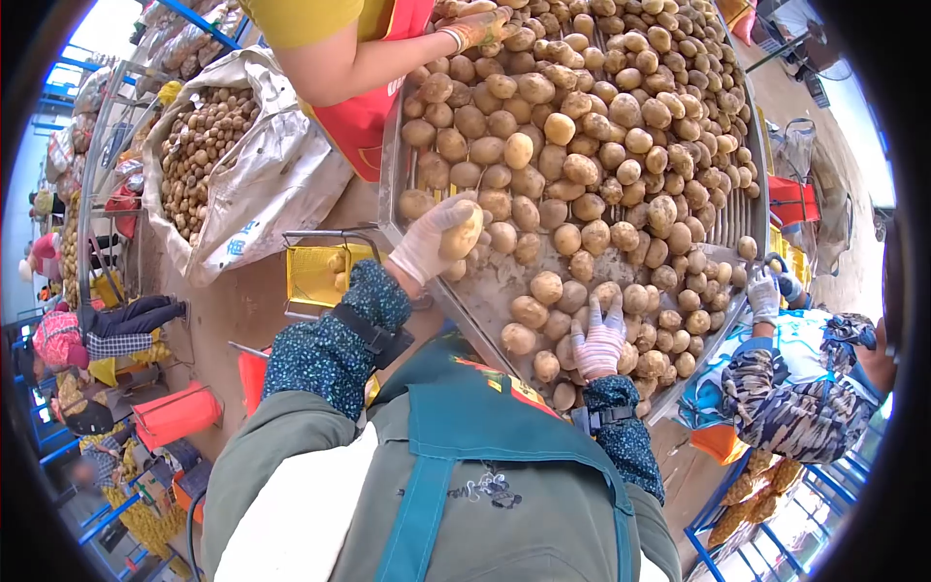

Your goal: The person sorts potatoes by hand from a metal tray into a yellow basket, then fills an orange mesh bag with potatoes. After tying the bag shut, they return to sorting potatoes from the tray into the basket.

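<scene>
My left hand (432,242), in a white glove, is closed round a potato (463,231) above the left edge of the metal sorting table (477,308). Many potatoes (582,170) cover the table. Near its front edge my right hand (599,341), in a pale glove with a pinkish back, lies with fingers spread on several potatoes (546,288). It touches them from above without gripping one that I can make out. Dark speckled sleeve covers reach up to both wrists.
A co-worker's gloved hand (477,29) rests at the table's far left; another co-worker's gloved hand (764,294) is at its right edge. A large white sack (281,145) of potatoes and a yellow crate (312,276) stand to the left.
</scene>
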A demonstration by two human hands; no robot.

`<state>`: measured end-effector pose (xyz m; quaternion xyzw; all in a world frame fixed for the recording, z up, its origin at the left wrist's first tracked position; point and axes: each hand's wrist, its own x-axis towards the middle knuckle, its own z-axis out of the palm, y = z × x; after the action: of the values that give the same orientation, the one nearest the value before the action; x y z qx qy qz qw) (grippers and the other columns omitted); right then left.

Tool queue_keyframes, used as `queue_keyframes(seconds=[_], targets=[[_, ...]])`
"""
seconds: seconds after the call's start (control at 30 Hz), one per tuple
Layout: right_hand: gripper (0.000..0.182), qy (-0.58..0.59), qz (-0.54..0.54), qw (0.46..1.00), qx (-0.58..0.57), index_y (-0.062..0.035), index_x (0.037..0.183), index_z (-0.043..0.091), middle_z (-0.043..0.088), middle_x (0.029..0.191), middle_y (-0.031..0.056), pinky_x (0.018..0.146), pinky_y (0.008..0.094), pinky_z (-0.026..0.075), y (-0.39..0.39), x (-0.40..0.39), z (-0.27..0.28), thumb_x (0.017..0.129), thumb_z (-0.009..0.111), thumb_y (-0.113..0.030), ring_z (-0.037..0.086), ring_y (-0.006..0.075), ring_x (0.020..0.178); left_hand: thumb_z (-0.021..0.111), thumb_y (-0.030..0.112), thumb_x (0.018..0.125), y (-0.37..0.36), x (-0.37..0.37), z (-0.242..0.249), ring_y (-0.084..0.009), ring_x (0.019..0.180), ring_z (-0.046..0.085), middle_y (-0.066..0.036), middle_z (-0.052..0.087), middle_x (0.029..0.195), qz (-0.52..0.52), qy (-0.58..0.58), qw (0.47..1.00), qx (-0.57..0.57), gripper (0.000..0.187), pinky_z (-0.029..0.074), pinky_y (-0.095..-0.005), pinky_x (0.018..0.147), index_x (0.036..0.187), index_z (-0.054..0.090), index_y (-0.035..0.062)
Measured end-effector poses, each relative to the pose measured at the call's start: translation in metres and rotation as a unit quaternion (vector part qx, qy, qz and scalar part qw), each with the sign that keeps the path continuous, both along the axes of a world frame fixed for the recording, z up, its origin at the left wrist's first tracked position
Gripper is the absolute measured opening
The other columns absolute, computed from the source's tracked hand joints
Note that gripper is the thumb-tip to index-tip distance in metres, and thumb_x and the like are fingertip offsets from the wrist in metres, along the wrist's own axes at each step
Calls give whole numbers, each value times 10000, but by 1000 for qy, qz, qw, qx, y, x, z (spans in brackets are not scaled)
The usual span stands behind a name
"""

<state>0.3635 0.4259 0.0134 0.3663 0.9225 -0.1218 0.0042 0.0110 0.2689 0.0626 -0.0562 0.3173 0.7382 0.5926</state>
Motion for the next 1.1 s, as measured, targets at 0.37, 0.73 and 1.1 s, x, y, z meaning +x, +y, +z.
queue_keyframes(seconds=[0.37, 0.73, 1.1], targets=[[664, -30, 4, 1000, -7, -108, 1460, 526, 266, 1606, 296, 1162, 550, 284, -1, -2, 1, 868, 686, -364, 348, 472, 1423, 730, 281, 883, -218, -56, -84, -318, 1108, 638, -107, 634, 1158, 265, 50, 889, -369, 402, 562, -542, 849, 1234, 587, 149], [660, -20, -10, 1000, 4, -120, 1456, 529, 293, 1579, 318, 1145, 564, 288, -2, -5, -2, 863, 681, -367, 369, 494, 1386, 645, 177, 922, -7, -54, 6, -385, 1076, 657, -219, 693, 1153, 27, 762, 600, -240, 316, 515, -415, 962, 1182, 679, -1], [652, 6, -20, 1000, -6, -108, 1428, 552, 301, 1578, 317, 1140, 557, 294, -1, -6, 4, 848, 698, -368, 375, 481, 1390, 552, 460, 963, 146, -75, 2, -389, 1238, 590, -262, 608, 1322, -385, 740, 413, -366, 566, 477, -471, 1039, 1363, 556, 59]])
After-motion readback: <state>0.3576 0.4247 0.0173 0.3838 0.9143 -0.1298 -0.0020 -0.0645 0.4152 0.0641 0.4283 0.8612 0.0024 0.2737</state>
